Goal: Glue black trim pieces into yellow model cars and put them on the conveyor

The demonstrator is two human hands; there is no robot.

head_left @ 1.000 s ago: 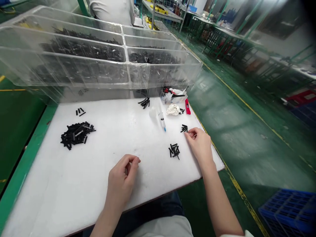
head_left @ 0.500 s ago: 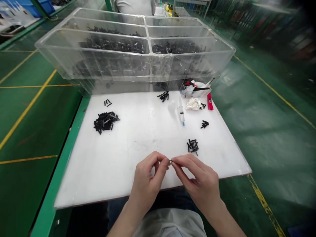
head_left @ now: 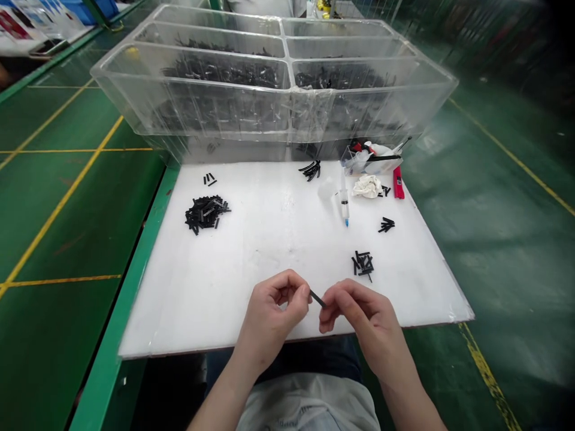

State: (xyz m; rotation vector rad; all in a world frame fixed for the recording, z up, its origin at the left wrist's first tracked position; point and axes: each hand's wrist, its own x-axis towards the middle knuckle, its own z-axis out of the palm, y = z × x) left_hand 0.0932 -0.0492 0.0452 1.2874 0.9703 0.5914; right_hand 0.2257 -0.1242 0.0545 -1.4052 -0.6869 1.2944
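Now, change: my right hand (head_left: 368, 317) has come back from the small piles.
Grip: both it and my left hand (head_left: 274, 311) pinch one black strip (head_left: 317, 299).

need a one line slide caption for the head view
Both hands, left hand and right hand, pinch a thin black piece over the white board, black pieces piled far left.

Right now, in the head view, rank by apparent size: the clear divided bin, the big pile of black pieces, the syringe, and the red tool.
1. clear divided bin
2. big pile of black pieces
3. syringe
4. red tool, only slightly shorter than the syringe, so unsure.
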